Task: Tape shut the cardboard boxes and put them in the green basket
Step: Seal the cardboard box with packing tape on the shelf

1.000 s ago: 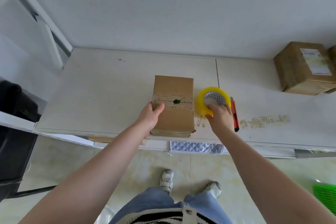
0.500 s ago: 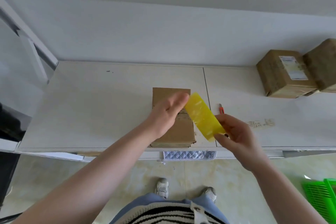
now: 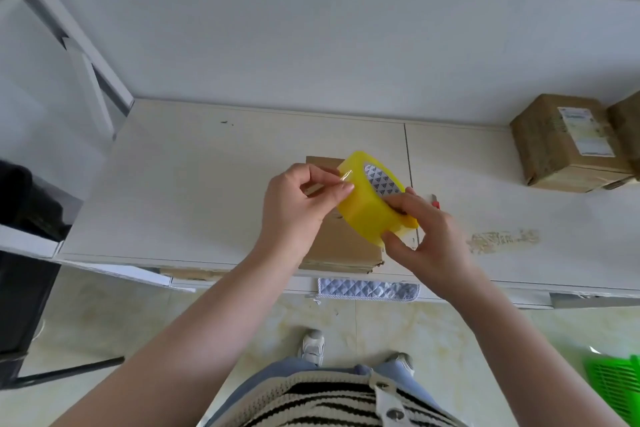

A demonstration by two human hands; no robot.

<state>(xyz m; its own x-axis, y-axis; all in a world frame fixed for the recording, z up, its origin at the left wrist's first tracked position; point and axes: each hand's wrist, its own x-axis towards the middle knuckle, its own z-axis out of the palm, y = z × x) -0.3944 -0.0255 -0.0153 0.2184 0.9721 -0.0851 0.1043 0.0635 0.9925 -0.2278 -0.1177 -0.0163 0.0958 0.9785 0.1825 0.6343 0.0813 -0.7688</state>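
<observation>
Over the box [image 3: 341, 243] at the counter's front edge, the right hand [image 3: 429, 236] grips the tape roll [image 3: 372, 199] while the left hand [image 3: 298, 204] pinches its loose end, apparently starting the taping; next, pull a strip free.

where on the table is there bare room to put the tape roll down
Left: the wide bare table top between the white frame and the cardboard box. Crowded: right of that box, with the red cutter, residue patch and labelled boxes.
</observation>
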